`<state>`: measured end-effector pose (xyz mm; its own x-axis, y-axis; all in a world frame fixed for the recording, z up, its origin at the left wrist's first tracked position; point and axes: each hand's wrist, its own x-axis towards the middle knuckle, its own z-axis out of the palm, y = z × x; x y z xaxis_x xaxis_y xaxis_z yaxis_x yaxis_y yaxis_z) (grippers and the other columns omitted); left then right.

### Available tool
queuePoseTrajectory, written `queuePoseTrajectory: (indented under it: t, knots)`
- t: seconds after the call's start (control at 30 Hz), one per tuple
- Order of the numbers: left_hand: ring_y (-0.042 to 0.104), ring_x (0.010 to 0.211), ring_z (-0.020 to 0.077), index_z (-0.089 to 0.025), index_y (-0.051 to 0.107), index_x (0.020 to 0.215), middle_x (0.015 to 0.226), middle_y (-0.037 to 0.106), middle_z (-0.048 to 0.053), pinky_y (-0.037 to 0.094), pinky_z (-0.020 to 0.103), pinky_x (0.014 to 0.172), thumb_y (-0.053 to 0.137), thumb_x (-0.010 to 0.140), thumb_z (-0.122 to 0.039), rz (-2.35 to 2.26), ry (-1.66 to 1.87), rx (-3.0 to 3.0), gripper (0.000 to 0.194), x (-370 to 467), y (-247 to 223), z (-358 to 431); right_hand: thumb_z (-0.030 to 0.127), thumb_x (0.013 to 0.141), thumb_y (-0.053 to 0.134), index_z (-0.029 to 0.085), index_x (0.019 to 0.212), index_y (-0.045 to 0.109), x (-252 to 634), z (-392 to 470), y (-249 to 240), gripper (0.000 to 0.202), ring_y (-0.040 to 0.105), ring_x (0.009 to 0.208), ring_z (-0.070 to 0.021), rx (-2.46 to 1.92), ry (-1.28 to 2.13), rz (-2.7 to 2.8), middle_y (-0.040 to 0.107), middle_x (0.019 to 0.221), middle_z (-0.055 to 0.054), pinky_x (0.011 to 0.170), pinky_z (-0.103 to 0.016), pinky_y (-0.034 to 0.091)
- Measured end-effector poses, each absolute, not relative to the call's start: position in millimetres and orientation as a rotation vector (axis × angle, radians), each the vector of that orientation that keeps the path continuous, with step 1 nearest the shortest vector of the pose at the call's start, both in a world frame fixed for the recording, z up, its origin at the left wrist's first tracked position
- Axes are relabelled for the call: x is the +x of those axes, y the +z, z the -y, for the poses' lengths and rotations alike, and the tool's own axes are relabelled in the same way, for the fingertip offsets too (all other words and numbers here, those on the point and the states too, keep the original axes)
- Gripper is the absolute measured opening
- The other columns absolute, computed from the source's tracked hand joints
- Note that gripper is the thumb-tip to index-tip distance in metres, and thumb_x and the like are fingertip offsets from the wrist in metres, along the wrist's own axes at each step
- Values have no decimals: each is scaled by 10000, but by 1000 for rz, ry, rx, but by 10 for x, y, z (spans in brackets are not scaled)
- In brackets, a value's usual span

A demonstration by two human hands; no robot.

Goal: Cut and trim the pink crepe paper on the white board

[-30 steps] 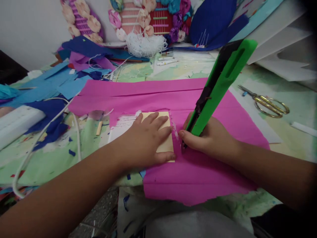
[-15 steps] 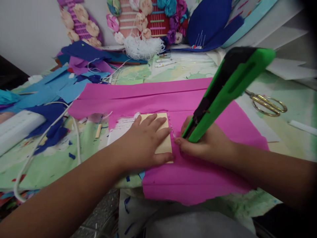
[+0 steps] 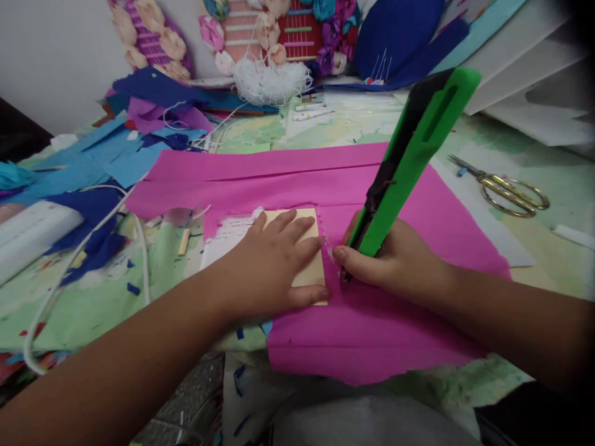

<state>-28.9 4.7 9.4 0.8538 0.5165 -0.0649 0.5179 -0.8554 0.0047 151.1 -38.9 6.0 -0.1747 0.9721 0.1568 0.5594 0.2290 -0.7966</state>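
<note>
My left hand (image 3: pixel 283 266) lies flat with fingers spread on a pale yellow card (image 3: pixel 312 272), pressing it onto bright pink paper (image 3: pixel 372 334). In my right hand (image 3: pixel 395 257) is a green and black utility knife (image 3: pixel 404 167), tilted up and to the right with its tip down at the pink paper. A ragged cut line (image 3: pixel 326 238) runs through the paper between the card and the knife. White paper with pink shreds (image 3: pixel 232 232) shows left of my left hand.
Gold-handled scissors (image 3: pixel 511 192) lie at the right. A white power strip (image 3: pixel 37 238) with a cable, blue paper scraps (image 3: pixel 93 161) and a wooden stick piece (image 3: pixel 185 241) are at the left. White string (image 3: pixel 272 83) and decorated panels stand at the back.
My right hand has drawn the utility knife a little toward me, and the knife stands more upright. The cut line reaches further down. My left hand stays on the card.
</note>
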Motion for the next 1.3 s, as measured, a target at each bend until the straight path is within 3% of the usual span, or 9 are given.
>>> queuePoseTrajectory:
  t: [0.3, 0.77, 1.3]
  knots:
    - [233, 1225, 372, -184, 400, 1257, 1357, 297, 141, 178, 576, 954, 415, 763, -606, -834, -109, 2981, 650, -295, 94, -59, 220, 685, 554, 189, 667, 473, 1498, 463, 54, 88, 451, 479, -69, -1262, 742, 1944, 489, 540, 54, 445, -195, 349]
    - [240, 1227, 366, -160, 403, 1251, 1350, 304, 159, 188, 567, 958, 412, 768, -602, -823, -80, 2997, 655, -300, 89, -51, 343, 704, 577, 188, 601, 470, 1521, 410, 97, 215, 475, 506, -98, -1429, 828, 1823, 519, 545, 25, 465, -225, 370]
    - [249, 1218, 359, -178, 430, 1222, 1345, 316, 138, 195, 550, 953, 408, 783, -579, -826, -42, 2980, 595, -312, 83, -53, 268, 679, 571, 195, 651, 484, 1505, 534, 49, 117, 502, 502, -95, -1267, 720, 2020, 550, 556, 35, 477, -221, 378]
